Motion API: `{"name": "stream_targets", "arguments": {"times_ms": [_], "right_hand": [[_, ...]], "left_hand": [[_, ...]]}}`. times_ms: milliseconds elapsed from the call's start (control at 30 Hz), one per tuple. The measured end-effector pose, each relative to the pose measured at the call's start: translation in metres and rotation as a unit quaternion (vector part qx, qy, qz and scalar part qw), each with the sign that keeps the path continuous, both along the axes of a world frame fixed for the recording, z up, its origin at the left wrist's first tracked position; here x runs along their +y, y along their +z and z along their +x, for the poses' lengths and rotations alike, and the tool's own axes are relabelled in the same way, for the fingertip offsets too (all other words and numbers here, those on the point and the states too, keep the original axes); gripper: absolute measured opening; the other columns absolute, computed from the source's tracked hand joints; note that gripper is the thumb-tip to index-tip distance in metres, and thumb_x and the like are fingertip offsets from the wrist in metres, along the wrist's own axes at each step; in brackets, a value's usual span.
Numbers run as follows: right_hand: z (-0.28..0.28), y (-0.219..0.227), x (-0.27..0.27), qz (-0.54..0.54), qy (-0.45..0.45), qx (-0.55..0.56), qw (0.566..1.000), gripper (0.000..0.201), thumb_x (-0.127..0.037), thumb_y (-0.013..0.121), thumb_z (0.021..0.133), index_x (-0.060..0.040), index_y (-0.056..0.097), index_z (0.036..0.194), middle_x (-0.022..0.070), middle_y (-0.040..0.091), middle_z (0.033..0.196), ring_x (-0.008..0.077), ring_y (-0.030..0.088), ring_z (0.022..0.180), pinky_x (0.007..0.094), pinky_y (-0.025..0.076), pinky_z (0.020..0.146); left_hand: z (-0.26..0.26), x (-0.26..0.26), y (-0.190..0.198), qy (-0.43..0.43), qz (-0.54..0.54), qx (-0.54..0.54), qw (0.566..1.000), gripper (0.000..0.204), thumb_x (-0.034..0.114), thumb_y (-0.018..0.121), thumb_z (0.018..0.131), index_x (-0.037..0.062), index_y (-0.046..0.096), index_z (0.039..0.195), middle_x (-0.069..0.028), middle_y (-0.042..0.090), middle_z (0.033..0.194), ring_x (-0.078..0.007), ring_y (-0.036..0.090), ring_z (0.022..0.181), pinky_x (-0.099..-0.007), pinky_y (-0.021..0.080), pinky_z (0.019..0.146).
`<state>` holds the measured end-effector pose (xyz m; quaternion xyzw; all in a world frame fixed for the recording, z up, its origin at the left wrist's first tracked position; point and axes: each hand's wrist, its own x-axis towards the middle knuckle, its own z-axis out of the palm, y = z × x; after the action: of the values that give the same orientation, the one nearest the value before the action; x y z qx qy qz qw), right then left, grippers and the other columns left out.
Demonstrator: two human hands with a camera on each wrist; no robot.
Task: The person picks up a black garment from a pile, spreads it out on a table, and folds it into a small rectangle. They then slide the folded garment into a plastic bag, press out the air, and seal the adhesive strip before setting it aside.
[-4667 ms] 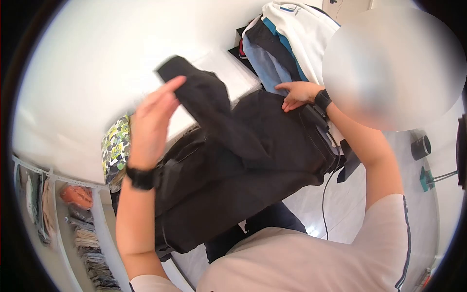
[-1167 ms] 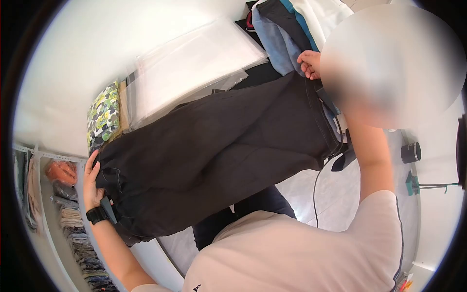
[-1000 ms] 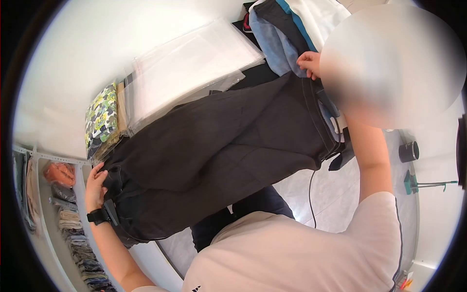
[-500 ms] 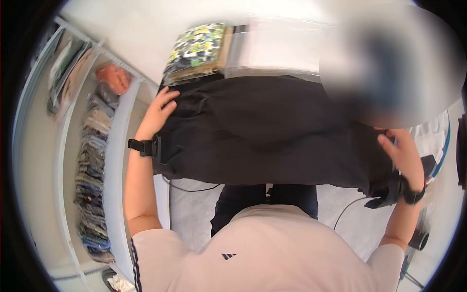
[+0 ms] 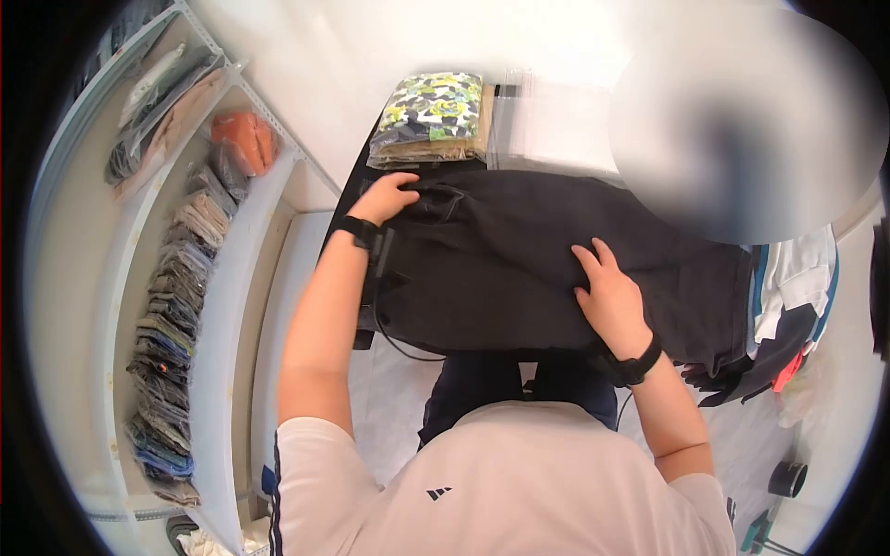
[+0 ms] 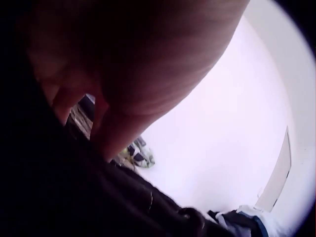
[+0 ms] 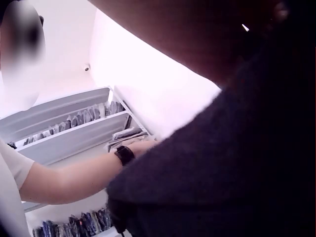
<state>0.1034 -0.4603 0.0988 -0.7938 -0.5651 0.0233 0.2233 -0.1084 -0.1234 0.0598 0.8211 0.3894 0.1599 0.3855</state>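
Observation:
A large black garment (image 5: 519,287) lies spread across the table in front of the person, its left end gathered into small folds. At its upper left corner, the left hand (image 5: 386,197) rests with thumb and forefinger apart on the cloth. In the left wrist view, fingers (image 6: 118,136) of this hand reach down to the dark fabric. Over the garment's right half, the right hand (image 5: 612,298) lies with spread fingers on the cloth. Dark cloth (image 7: 197,168) fills much of the right wrist view and hides that hand's fingertips.
Behind the garment stand a floral-patterned packet (image 5: 431,107) on a pile and a stack of clear plastic bags (image 5: 556,120). More clothes (image 5: 795,269) hang at the table's right end. Shelves (image 5: 232,371) with packed garments line the left. A black cable (image 5: 394,338) hangs in front.
The black garment was laid out flat from a raised, folded part. The right hand left its far right end and moved left onto its middle. The head view turned left.

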Motion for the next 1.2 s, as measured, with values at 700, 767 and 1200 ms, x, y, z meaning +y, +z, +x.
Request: {"name": "stream_targets", "arguments": {"times_ms": [700, 767, 1200], "right_hand": [[0.025, -0.042, -0.001, 0.031, 0.0, 0.045, 0.999, 0.041, -0.004, 0.054, 0.079, -0.0143, 0.056, 0.119, 0.0103, 0.047, 0.134, 0.0329, 0.059, 0.102, 0.0381, 0.049, 0.084], [0.026, -0.044, -0.001, 0.041, 0.001, 0.03, 0.999, 0.041, -0.004, 0.054, 0.079, -0.0145, 0.057, 0.118, 0.01, 0.048, 0.134, 0.0328, 0.059, 0.1, 0.0384, 0.05, 0.083], [0.025, -0.043, -0.002, 0.031, 0.001, 0.035, 0.999, 0.042, -0.004, 0.055, 0.079, -0.0159, 0.057, 0.119, 0.009, 0.047, 0.134, 0.0309, 0.061, 0.096, 0.0372, 0.051, 0.081]], "left_hand": [[-0.022, -0.052, 0.028, -0.029, 0.196, -0.072, 0.978, 0.031, 0.003, 0.061, 0.071, 0.0054, 0.062, 0.101, -0.0141, 0.057, 0.11, -0.0263, 0.053, 0.104, -0.0333, 0.043, 0.088], [-0.015, -0.053, 0.022, -0.124, 0.192, -0.045, 0.972, 0.051, 0.016, 0.071, 0.073, 0.0093, 0.055, 0.121, -0.0175, 0.044, 0.134, -0.0301, 0.038, 0.128, -0.0377, 0.03, 0.106], [-0.007, -0.048, 0.045, -0.069, 0.478, -0.044, 0.874, 0.018, -0.001, 0.055, 0.067, 0.0062, 0.065, 0.08, -0.0057, 0.066, 0.085, -0.025, 0.06, 0.09, -0.0408, 0.048, 0.079]]}}
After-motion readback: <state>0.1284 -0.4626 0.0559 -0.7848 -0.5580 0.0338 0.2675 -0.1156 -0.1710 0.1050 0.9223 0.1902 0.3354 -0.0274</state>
